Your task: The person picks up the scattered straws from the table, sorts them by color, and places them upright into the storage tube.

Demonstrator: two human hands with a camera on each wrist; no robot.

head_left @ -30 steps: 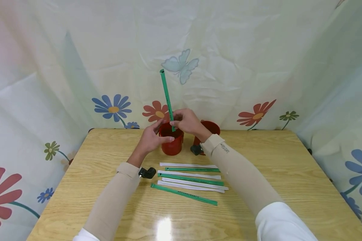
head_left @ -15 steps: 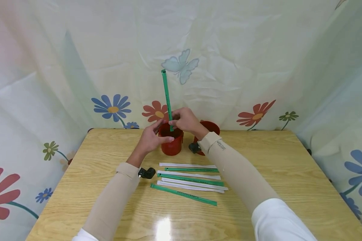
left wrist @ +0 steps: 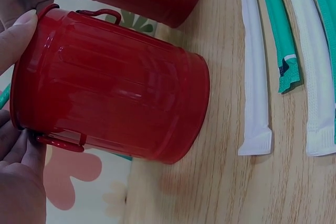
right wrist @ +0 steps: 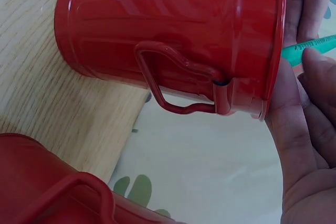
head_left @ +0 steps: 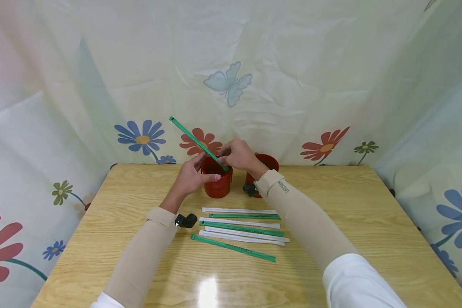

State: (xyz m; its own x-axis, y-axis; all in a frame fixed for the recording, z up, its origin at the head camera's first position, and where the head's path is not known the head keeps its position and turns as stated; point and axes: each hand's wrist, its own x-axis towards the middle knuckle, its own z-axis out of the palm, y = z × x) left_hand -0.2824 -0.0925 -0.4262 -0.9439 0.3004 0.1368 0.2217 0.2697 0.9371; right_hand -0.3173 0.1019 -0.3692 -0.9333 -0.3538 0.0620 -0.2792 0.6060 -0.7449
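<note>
A small red metal bucket with side handles [head_left: 218, 188] stands upright at the table's far edge. My left hand [head_left: 188, 177] grips its rim from the left; in the left wrist view the thumb lies on the near side of the bucket [left wrist: 115, 82]. My right hand [head_left: 238, 155] pinches a long green paper-wrapped straw [head_left: 194, 139] near its lower end, over the bucket mouth. The straw leans up to the left, its lower tip at the opening. In the right wrist view the green straw [right wrist: 310, 49] shows between the fingers beside the rim.
A second red bucket [head_left: 268, 161] stands just right of the first, partly behind my right forearm. Several white wrapped straws [head_left: 236, 210] and green ones [head_left: 235, 248] lie in a loose row on the wooden table [head_left: 331, 205]. A flowered curtain [head_left: 312, 85] hangs behind.
The green straw has tipped from nearly upright to a steep lean toward the left, its lower end shifting right over the bucket mouth. My left hand keeps its place on the rim.
</note>
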